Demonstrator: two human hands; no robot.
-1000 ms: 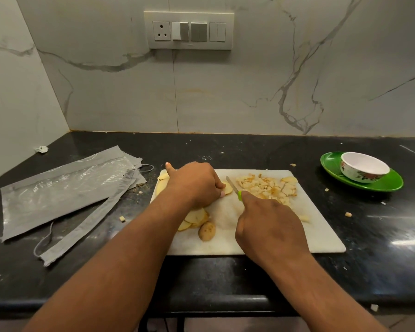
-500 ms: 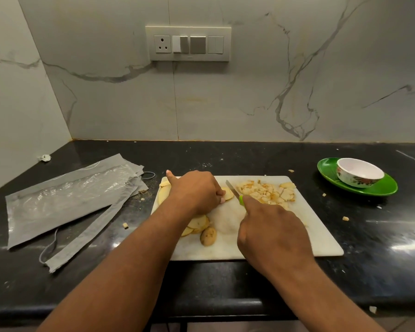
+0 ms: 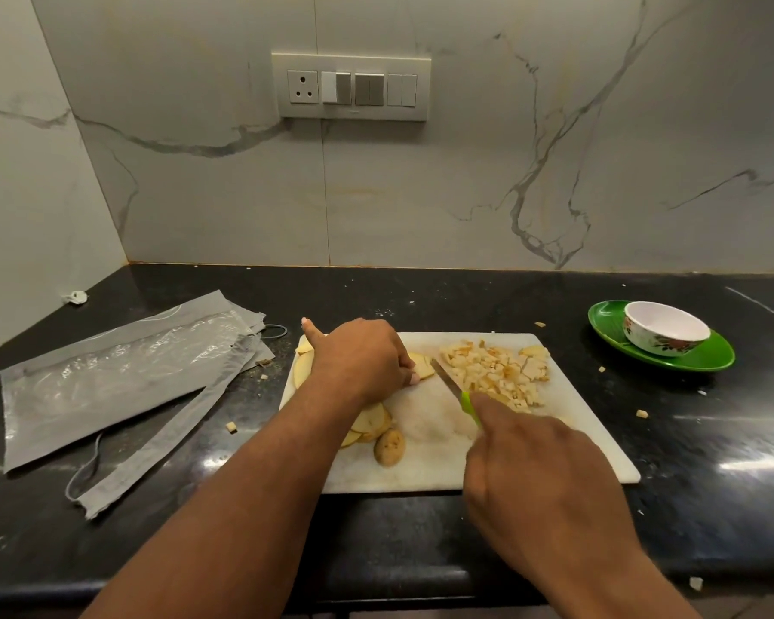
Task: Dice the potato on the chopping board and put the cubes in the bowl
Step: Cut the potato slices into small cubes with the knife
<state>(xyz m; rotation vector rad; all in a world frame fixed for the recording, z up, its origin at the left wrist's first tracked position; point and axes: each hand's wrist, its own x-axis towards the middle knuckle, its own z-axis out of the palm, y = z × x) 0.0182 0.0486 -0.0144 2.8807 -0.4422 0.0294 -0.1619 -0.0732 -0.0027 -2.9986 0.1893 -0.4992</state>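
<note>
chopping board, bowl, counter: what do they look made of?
Chopping board: likely plastic, matte white, thin and scuffed where cut. Bowl: glossy white with a printed flower band, ceramic or melamine, cannot tell which. Counter: polished dark stone, probably granite, speckled and mirroring the light.
</note>
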